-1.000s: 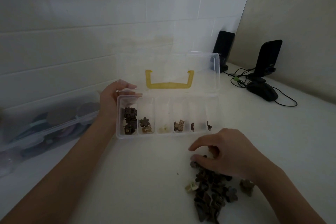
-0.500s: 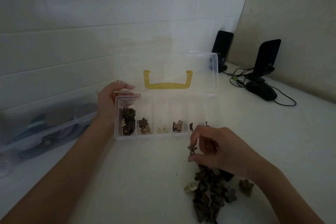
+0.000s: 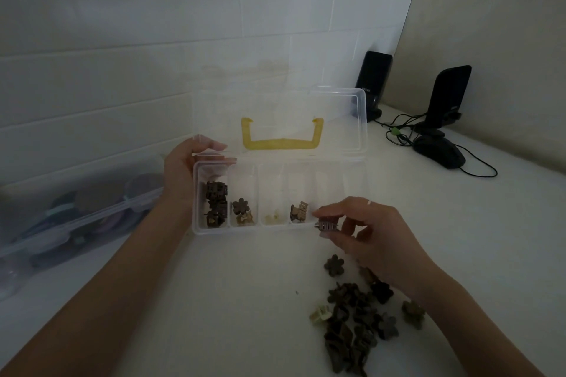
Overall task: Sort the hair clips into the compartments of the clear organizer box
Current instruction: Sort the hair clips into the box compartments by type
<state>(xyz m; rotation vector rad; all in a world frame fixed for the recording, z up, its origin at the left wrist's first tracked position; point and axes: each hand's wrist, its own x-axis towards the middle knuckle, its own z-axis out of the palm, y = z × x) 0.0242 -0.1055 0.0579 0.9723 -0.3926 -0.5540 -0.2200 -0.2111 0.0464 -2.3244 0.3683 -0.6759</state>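
Sorting in progress, one clip in transit. Right hand (image 3: 364, 232) at the front rim of the clear organizer box (image 3: 275, 228), thumb and forefinger pinching a small dark hair clip (image 3: 327, 226) just beside the near wall, at about the fourth or fifth compartment from the left. Left hand (image 3: 183, 171) gripping the box's left end, fingertips curled over the back corner under the raised lid (image 3: 337, 119) with its yellow handle (image 3: 281, 139). Compartments from the left: dark square clips (image 3: 216, 203); flower clips (image 3: 242, 211); pale clips (image 3: 271, 218); tan clips (image 3: 298, 212); those farther right hidden behind the right hand or too faint to read. Unsorted pile of clips (image 3: 358, 324) on the white table (image 3: 214, 300), near the right wrist, well apart from the box.

Step in hand, as judged: delivery of the pinched clip. Next move: a short lift over the near wall, a match against the contents of the compartments, release above the matching one; then back to the pile.
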